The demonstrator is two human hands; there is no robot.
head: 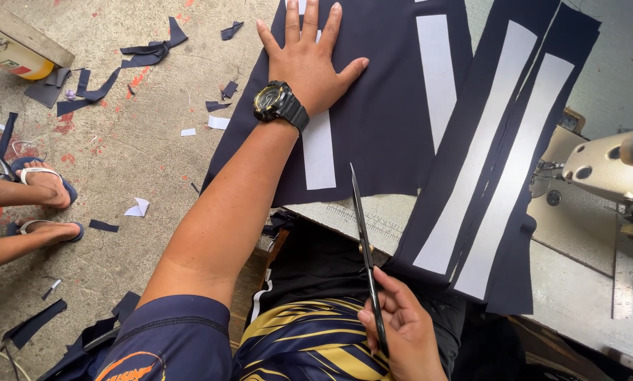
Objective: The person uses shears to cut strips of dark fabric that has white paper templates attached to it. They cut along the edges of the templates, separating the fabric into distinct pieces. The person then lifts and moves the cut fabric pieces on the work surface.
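Dark navy fabric panels (380,120) carried white strips (438,70), the wristwatch (277,104) was black with gold touches, the shirt (309,339) at lower centre showed navy and gold stripes, and navy scraps (83,92) dotted the grey floor (140,162) at upper left.

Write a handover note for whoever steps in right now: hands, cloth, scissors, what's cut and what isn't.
Left hand: flat, fingers spread, pressing the dark cloth panel on the table.
Right hand: holds the scissors near the lap, blades shut, tip pointing at the panel's near edge, not in the cloth.
Two more dark pieces with white strips lie to the right, beside the sewing machine.
Done: offcuts on the floor suggest earlier trimming.
Left: no cut under way in the pressed panel; its white strips look intact.
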